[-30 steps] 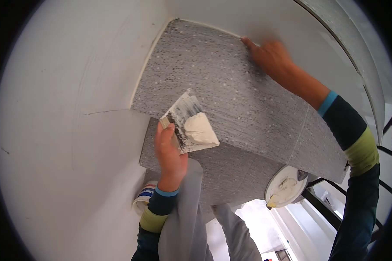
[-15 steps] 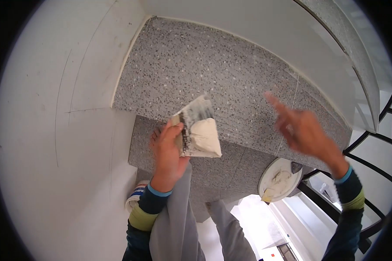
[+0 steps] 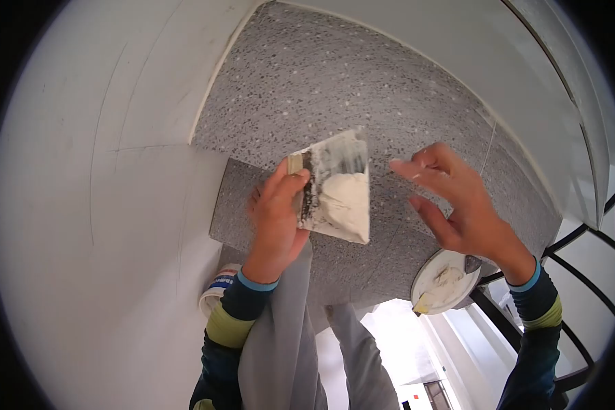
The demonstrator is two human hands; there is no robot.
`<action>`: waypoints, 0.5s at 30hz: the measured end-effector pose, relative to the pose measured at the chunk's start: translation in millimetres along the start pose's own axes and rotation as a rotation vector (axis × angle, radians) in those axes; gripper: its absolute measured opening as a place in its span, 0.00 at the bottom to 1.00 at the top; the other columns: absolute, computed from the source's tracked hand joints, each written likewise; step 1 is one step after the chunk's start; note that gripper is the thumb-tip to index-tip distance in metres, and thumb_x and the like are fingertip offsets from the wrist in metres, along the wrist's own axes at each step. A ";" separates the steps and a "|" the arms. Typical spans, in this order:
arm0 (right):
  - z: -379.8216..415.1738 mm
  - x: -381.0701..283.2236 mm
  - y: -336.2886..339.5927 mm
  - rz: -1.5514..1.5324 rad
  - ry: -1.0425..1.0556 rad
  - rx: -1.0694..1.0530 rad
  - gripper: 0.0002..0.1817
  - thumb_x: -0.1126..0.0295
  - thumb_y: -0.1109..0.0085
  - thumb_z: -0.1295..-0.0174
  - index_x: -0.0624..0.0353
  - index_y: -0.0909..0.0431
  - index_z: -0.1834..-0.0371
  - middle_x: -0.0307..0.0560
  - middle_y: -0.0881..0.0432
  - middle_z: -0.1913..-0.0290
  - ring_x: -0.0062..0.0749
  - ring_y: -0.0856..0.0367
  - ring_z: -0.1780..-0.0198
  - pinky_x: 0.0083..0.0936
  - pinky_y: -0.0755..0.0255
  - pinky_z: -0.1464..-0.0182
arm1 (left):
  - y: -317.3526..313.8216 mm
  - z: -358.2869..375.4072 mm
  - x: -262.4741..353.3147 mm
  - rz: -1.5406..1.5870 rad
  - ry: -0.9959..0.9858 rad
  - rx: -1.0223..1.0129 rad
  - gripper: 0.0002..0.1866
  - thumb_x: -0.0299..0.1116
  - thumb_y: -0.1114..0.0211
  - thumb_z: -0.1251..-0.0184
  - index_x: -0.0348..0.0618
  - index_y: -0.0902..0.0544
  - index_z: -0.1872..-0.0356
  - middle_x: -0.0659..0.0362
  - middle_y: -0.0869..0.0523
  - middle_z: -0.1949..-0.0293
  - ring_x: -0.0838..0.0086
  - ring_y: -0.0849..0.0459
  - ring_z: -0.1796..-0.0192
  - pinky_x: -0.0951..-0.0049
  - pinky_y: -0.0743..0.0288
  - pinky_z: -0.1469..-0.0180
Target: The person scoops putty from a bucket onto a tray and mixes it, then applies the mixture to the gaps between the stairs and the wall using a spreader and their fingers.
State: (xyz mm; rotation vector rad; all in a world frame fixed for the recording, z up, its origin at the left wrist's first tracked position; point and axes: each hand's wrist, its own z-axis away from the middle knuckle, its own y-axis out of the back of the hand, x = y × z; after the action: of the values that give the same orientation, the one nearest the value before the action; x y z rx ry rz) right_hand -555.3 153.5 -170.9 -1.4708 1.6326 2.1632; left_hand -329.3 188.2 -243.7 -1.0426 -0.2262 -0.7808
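My left hand [image 3: 272, 217] is wrapped around the handle of a wide putty knife [image 3: 338, 156], thumb on top. Its flat blade points to the right and carries a lump of white putty [image 3: 346, 199], with thinner smears above the lump. My right hand [image 3: 466, 208] hovers to the right of the blade, apart from it. Its index finger and thumb are spread, the other fingers are bent, and white putty shows on the fingertips. Nothing is held in it.
Below lie speckled grey stone steps [image 3: 307, 75], bordered by a white wall [image 3: 68, 191] with pencil lines. A white round lid or tub [image 3: 419, 281] with putty and tools stands lower right, near a black metal railing [image 3: 588, 277]. A labelled bucket [image 3: 220, 287] sits lower left.
The putty knife and my left hand have shifted right and slightly up in view. My right hand has gone from a pointing finger to thumb and index apart, nearer the blade.
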 end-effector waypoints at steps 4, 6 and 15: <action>-16.2 -4.9 1.6 -0.076 0.024 0.019 0.27 0.85 0.48 0.56 0.55 0.25 0.49 0.46 0.33 0.62 0.35 0.30 0.63 0.25 0.34 0.60 | -1.1 -0.9 -2.9 -0.075 0.041 0.030 0.17 0.28 0.56 0.36 0.33 0.33 0.47 0.51 0.24 0.52 0.68 0.22 0.50 0.67 0.26 0.48; -20.3 -4.5 1.2 -0.163 -0.065 -0.087 0.27 0.86 0.48 0.56 0.52 0.23 0.49 0.45 0.35 0.58 0.32 0.33 0.55 0.26 0.35 0.53 | -0.3 -1.8 -1.9 -0.063 0.043 0.013 0.17 0.28 0.56 0.36 0.33 0.33 0.47 0.52 0.24 0.52 0.68 0.22 0.50 0.67 0.26 0.48; -36.1 12.7 6.9 -0.128 0.093 -0.051 0.22 0.86 0.51 0.54 0.56 0.26 0.54 0.47 0.32 0.60 0.36 0.29 0.56 0.28 0.31 0.58 | 11.3 -12.9 3.7 -0.012 -0.026 0.080 0.18 0.30 0.54 0.37 0.36 0.34 0.46 0.53 0.23 0.53 0.67 0.22 0.51 0.66 0.26 0.49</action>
State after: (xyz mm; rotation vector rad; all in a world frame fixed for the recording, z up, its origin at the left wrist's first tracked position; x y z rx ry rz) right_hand -543.0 116.8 -174.3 -1.6645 1.4741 2.1129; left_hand -321.4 178.6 -256.2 -0.9769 -0.2841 -0.7633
